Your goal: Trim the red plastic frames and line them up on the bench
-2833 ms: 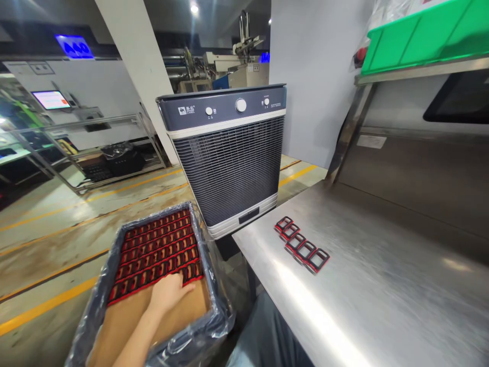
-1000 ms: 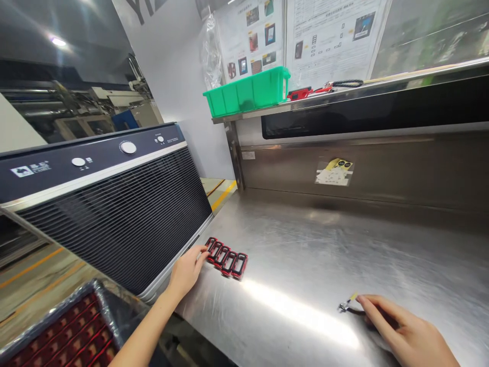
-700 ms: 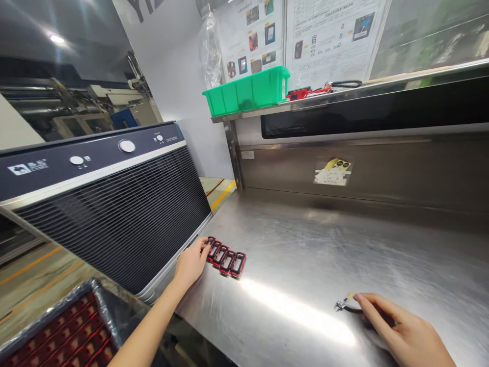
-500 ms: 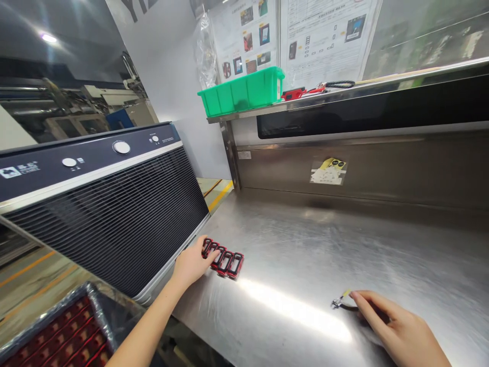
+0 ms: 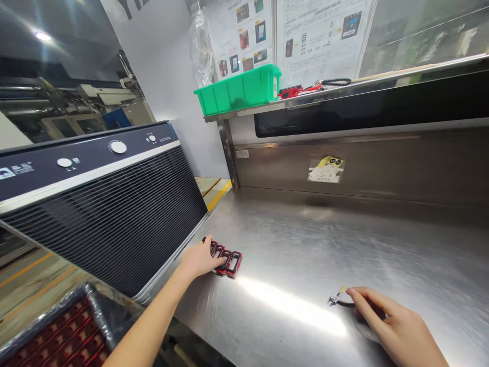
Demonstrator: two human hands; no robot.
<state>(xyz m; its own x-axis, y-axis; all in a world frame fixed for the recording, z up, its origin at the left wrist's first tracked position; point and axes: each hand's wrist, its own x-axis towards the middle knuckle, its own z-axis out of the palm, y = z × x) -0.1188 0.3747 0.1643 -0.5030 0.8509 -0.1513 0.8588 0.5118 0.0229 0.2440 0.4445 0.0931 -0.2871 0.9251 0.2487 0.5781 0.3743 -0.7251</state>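
Note:
At the left side of the metal table (image 5: 290, 239) lies a row of several red-and-black rectangular frames (image 5: 236, 263). My left hand (image 5: 201, 257) is closed on the left part of this row, thumb on the near side and fingers on the far side, and it hides some of the frames. Low on the right, my right hand (image 5: 389, 321) holds small nippers (image 5: 336, 299) by the handles. Their metal jaws point left, just above or on the table; I cannot tell which. One handle looks yellow, the other dark.
A black ribbed machine (image 5: 114, 214) stands left of the table. Below it, a plastic-lined crate (image 5: 91, 300) holds many red-and-black parts. On the shelf (image 5: 244, 111) above are a green bin (image 5: 239, 92) and a red item (image 5: 291, 92). A small bag (image 5: 326, 169) is stuck to the back panel.
My left hand has shifted slightly right along the row of frames and covers more of it. My right hand still holds the nippers in nearly the same place. The view has turned slightly.

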